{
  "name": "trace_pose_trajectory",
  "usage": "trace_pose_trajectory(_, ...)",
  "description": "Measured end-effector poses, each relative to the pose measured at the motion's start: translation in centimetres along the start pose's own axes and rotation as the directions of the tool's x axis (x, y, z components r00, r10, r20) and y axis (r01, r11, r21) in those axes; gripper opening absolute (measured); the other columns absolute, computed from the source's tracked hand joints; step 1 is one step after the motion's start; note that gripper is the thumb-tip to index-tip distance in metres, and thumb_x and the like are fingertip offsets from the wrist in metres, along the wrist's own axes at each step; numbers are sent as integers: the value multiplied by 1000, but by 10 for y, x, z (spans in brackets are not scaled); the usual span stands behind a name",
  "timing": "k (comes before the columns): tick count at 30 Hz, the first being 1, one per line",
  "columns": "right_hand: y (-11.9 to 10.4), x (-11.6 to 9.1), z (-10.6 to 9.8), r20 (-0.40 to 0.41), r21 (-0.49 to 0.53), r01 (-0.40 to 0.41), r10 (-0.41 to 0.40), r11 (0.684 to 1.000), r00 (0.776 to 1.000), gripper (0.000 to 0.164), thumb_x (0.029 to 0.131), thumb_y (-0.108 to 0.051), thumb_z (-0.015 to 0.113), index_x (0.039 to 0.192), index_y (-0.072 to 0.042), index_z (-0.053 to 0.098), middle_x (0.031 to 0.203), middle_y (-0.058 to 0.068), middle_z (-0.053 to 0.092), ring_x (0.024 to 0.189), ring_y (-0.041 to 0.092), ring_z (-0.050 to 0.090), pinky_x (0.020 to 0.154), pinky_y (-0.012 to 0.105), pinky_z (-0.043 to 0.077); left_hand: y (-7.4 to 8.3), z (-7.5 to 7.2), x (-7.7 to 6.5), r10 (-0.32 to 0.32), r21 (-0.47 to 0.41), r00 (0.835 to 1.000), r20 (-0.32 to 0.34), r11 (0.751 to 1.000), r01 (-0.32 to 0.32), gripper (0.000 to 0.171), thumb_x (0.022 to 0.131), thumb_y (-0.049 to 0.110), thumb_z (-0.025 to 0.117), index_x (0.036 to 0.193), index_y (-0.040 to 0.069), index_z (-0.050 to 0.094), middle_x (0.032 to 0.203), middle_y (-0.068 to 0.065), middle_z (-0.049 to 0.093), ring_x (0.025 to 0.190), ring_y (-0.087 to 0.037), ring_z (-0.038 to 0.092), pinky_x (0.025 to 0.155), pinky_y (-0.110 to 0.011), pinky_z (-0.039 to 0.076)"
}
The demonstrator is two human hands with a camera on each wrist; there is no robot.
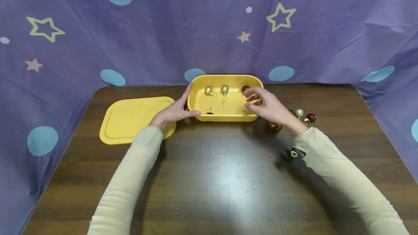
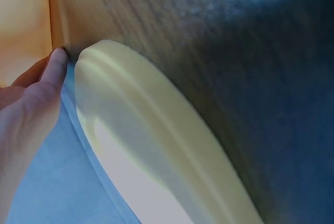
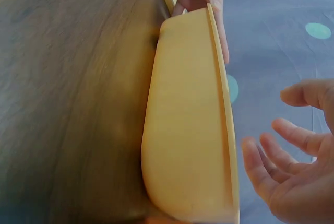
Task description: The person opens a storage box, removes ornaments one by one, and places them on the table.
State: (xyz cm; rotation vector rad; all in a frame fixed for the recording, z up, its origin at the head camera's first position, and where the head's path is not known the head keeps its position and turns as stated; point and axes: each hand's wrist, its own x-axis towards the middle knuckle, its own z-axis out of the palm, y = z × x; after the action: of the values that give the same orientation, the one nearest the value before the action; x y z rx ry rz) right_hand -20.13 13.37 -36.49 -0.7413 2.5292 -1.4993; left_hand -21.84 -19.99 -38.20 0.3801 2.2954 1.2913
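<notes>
A yellow plastic box (image 1: 225, 118) stands at the back of the table. Inside lie a smooth gold bauble (image 1: 208, 90), a glittery gold bauble (image 1: 224, 89) and a red bauble (image 1: 245, 88), plus a dark ornament (image 1: 210, 113) mostly hidden by the front wall. My left hand (image 1: 176, 111) holds the box's left end, fingers along the side and thumb over the front corner. Above the right end hovers my right hand (image 1: 267, 106), fingers spread and loosely bent with nothing between them. In the right wrist view this hand (image 3: 297, 161) is beside the rim.
The yellow lid (image 1: 130, 120) lies flat at left, partly under my left forearm. Right of the box are a copper bauble (image 1: 273, 125), a gold glitter bauble (image 1: 299, 112) and a red bauble (image 1: 311, 118), partly behind my right wrist. A purple star-patterned cloth (image 1: 209, 28) hangs behind.
</notes>
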Motion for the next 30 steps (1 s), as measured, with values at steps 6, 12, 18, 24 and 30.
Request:
trace_pose_trajectory(6, -5, 18, 15, 105, 62, 41, -48, 997, 993, 27, 91, 1, 62, 116, 8, 56, 117, 24, 55, 106, 37, 58, 91, 47, 47, -14, -1, 7, 23, 8, 1000, -13, 1000, -23, 110, 88, 29, 72, 150, 40, -17, 159, -2, -13, 139, -27, 17, 109, -48, 23)
trace_pose_trajectory(12, -7, 38, 30, 196, 79, 48, -63, 996, 979, 27, 90, 0, 61, 117, 8, 60, 120, 26, 58, 105, 34, 60, 91, 44, 48, -11, -1, 6, 42, 16, 999, -18, 999, -41, 109, 88, 29, 72, 151, 37, -17, 160, -3, -12, 142, -24, 9, 112, -47, 17)
trace_pose_trajectory(18, -2, 51, 42, 229, 83, 86, -103, 993, 968, 29, 90, 0, 59, 118, 10, 60, 117, 26, 60, 103, 32, 59, 92, 41, 46, -10, -1, 6, 37, 19, 999, -24, 999, -37, 109, 88, 29, 72, 151, 38, -16, 160, -4, -10, 140, -27, 15, 110, -47, 21)
trace_pose_trajectory(24, 0, 60, 56, 287, 87, 82, -104, 993, 952, 31, 91, -3, 57, 119, 9, 60, 117, 25, 61, 104, 30, 60, 92, 39, 46, -16, -2, 6, 44, 23, 999, -23, 999, -44, 109, 89, 29, 72, 151, 39, -17, 160, -4, -9, 135, -29, 24, 106, -46, 27)
trace_pose_trajectory(30, 0, 70, 64, 375, 106, -1, -39, 994, 926, 32, 94, -7, 56, 122, 9, 59, 111, 24, 63, 97, 33, 60, 84, 39, 49, -13, 0, 6, 35, 14, 999, -17, 999, -35, 110, 88, 27, 72, 152, 35, -17, 160, -9, -7, 136, -32, 24, 108, -48, 26)
